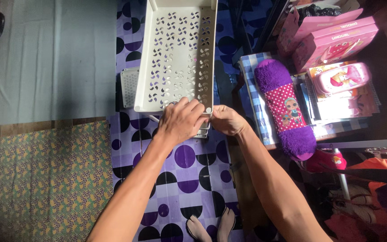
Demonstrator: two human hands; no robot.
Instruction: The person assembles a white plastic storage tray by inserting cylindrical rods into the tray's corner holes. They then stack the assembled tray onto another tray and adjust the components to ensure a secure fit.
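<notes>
On the purple mat (180,175), two hands (182,118) grasp one tray (175,54).

A plastic shelf tray (175,54) full of holes lies on the patterned mat (184,175), in the middle. Both hands are at its near edge: the left hand (180,121) rests on the near corner, and the right hand (225,120) is just beside it, to the right. Under that corner sit more stacked pieces (202,131). A small flat piece (129,87) peeks out on the tray's left side. To the right lies a fuzzy pencil pouch (286,110) on a pile of books (337,107). Behind them stand boxes (332,42). Two feet (211,228) are at the bottom.
</notes>
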